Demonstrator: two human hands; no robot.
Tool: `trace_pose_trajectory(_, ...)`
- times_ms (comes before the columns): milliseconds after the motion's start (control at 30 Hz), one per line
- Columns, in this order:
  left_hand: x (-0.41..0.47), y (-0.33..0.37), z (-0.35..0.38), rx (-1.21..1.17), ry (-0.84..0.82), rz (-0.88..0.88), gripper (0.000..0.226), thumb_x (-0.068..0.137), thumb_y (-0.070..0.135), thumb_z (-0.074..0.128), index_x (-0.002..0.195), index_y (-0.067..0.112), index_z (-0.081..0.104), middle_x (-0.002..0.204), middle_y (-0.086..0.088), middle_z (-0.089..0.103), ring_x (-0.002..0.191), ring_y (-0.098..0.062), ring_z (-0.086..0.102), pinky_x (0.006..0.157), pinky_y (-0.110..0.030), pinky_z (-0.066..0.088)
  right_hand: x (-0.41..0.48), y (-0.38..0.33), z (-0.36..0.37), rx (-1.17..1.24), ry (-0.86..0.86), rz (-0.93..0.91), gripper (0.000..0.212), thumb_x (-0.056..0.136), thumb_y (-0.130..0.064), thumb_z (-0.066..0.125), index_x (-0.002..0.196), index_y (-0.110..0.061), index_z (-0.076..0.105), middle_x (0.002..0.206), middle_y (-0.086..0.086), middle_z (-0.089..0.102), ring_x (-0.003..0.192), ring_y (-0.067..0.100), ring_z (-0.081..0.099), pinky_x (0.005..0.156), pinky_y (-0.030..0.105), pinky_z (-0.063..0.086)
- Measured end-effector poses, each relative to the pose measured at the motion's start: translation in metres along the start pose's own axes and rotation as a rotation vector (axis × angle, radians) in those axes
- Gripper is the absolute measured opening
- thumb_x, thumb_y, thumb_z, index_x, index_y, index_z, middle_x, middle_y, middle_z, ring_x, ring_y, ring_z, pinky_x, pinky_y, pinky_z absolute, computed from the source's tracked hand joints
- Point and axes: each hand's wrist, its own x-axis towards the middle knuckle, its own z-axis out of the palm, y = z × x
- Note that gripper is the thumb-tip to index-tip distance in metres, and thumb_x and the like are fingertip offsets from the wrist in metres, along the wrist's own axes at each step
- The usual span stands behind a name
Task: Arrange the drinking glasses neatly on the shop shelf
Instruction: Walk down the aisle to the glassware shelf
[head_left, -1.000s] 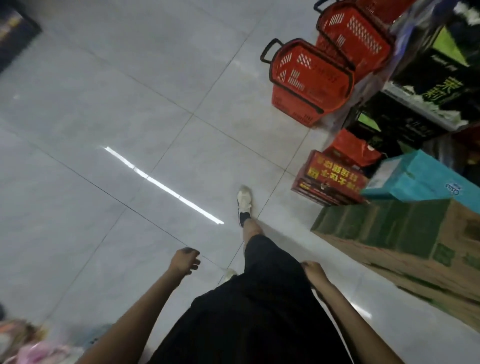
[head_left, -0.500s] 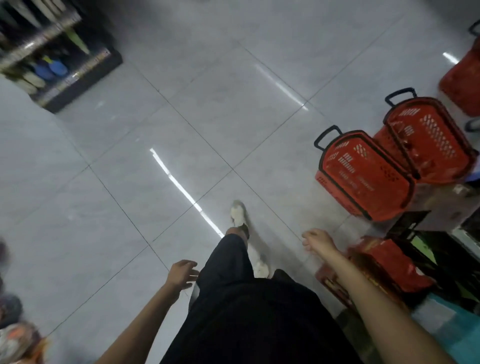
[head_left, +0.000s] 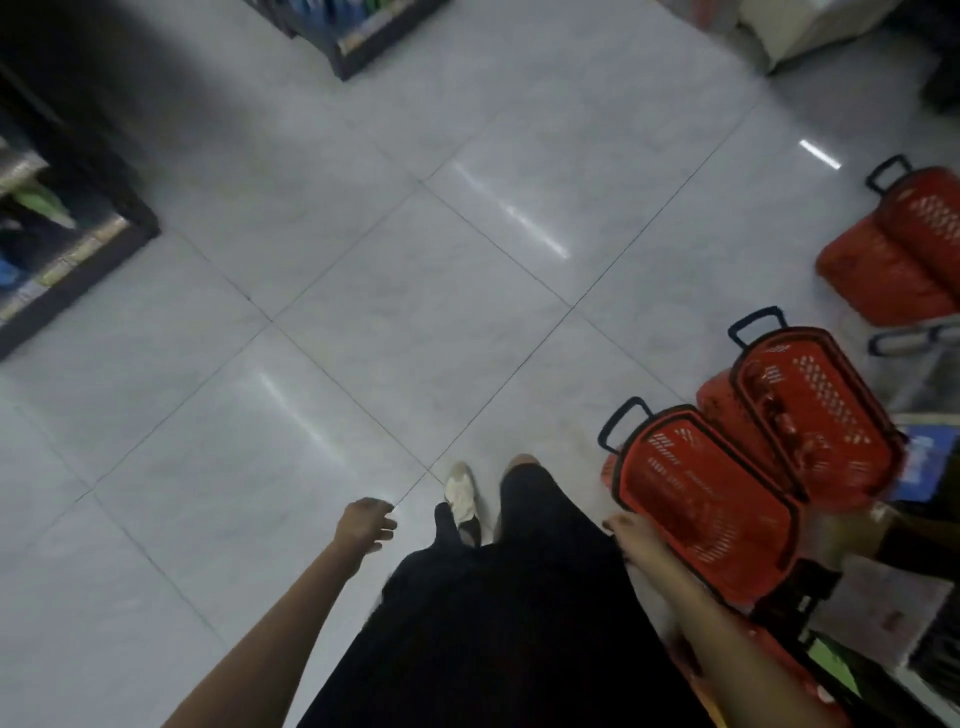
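Note:
No drinking glasses are in view. I look down at my own legs in black clothing while walking over a pale tiled floor. My left hand (head_left: 363, 524) hangs at my side with fingers loosely curled and holds nothing. My right hand (head_left: 626, 530) swings beside my hip, close to a red shopping basket (head_left: 701, 499), and holds nothing that I can see. A white shoe (head_left: 461, 493) steps forward between my hands.
Several red wheeled baskets (head_left: 815, 410) stand along the right side, more of them (head_left: 904, 249) further back. A dark shelf unit (head_left: 67, 244) with goods sits at the left, another shelf (head_left: 358, 31) at the top. Boxes and packages crowd the lower right corner.
The view has swung left as I walk: the red baskets slid toward the right edge and shelves came into view at the left and top. Both hands keep swinging, holding nothing.

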Motion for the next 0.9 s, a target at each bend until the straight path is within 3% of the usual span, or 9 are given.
trace_pose_trajectory(233,0.078,0.253,0.005,0.098,-0.043,0.159,0.017,0.099,0.018,0.058,0.107,0.006,0.066,0.087,-0.013,0.069,0.074,-0.024,0.062,0.064,-0.029,0.042,0.038,-0.134,-0.062,-0.035,-0.031,0.066,0.042,0.102,-0.01,0.052,0.06,-0.016,0.049,0.072,0.01,0.054,0.069,0.017,0.048,0.062,0.03,0.032)
trace_pose_trajectory(333,0.11,0.332,0.005,0.133,-0.036,0.117,0.017,0.1,0.019,0.055,0.108,0.008,0.066,0.087,-0.012,0.069,0.074,-0.024,0.062,0.063,-0.028,0.04,0.076,-0.206,-0.099,-0.001,-0.042,0.024,0.037,0.103,-0.028,0.035,0.076,-0.014,0.055,0.091,0.011,0.058,0.098,0.023,0.062,0.075,0.028,0.038)
trace_pose_trajectory(400,0.122,0.377,0.0,0.144,-0.022,0.065,0.018,0.101,0.019,0.056,0.108,0.007,0.066,0.086,-0.012,0.069,0.072,-0.024,0.061,0.062,-0.028,0.039,0.105,-0.259,-0.135,-0.156,-0.1,-0.068,0.043,0.102,-0.031,0.034,0.104,-0.007,0.068,0.111,0.018,0.066,0.116,0.03,0.065,0.085,0.032,0.043)
trace_pose_trajectory(467,0.127,0.415,-0.005,0.121,0.006,0.015,0.017,0.1,0.018,0.057,0.107,0.005,0.066,0.084,-0.012,0.07,0.071,-0.024,0.061,0.062,-0.028,0.04,0.13,-0.324,-0.174,-0.166,-0.107,-0.047,0.029,0.102,-0.021,0.048,0.104,-0.004,0.072,0.112,0.019,0.07,0.109,0.03,0.066,0.091,0.036,0.048)
trace_pose_trajectory(533,0.135,0.453,-0.009,0.096,0.027,-0.031,0.015,0.099,0.016,0.058,0.104,0.004,0.066,0.082,-0.012,0.069,0.069,-0.024,0.06,0.064,-0.029,0.041,0.151,-0.391,-0.212,-0.074,-0.041,-0.024,0.022,0.096,-0.018,0.055,0.087,-0.005,0.07,0.091,0.014,0.072,0.09,0.029,0.067,0.084,0.039,0.053)
trace_pose_trajectory(633,0.145,0.511,-0.009,0.1,0.044,-0.088,0.012,0.098,0.009,0.055,0.091,0.003,0.064,0.076,-0.01,0.061,0.063,-0.022,0.054,0.057,-0.023,0.041,0.193,-0.49,-0.265,0.02,-0.019,-0.041,0.018,0.093,-0.017,0.058,0.091,-0.005,0.071,0.079,0.012,0.072,0.069,0.028,0.065,0.069,0.037,0.053)
trace_pose_trajectory(733,0.166,0.571,-0.006,0.125,0.071,-0.105,0.023,0.098,0.002,0.05,0.077,0.009,0.056,0.077,-0.01,0.054,0.06,-0.018,0.046,0.041,-0.016,0.037,0.225,-0.601,-0.314,0.048,-0.023,-0.12,0.016,0.095,-0.02,0.059,0.094,-0.008,0.07,0.084,0.012,0.073,0.071,0.025,0.066,0.069,0.037,0.052)
trace_pose_trajectory(833,0.198,0.642,-0.002,0.117,0.057,-0.135,0.015,0.1,0.005,0.052,0.091,0.014,0.06,0.085,-0.004,0.058,0.068,-0.015,0.054,0.054,-0.024,0.048,0.266,-0.698,-0.351,0.093,-0.016,-0.178,0.014,0.098,-0.022,0.06,0.099,-0.011,0.069,0.088,0.011,0.073,0.075,0.024,0.068,0.073,0.035,0.053)
trace_pose_trajectory(900,0.222,0.698,-0.002,0.095,0.056,-0.13,0.017,0.098,0.005,0.054,0.085,0.015,0.06,0.079,-0.001,0.057,0.065,-0.013,0.054,0.055,-0.025,0.045,0.292,-0.753,-0.373,0.129,-0.023,-0.192,0.014,0.098,-0.022,0.061,0.101,-0.01,0.069,0.089,0.012,0.073,0.074,0.023,0.066,0.071,0.033,0.052)
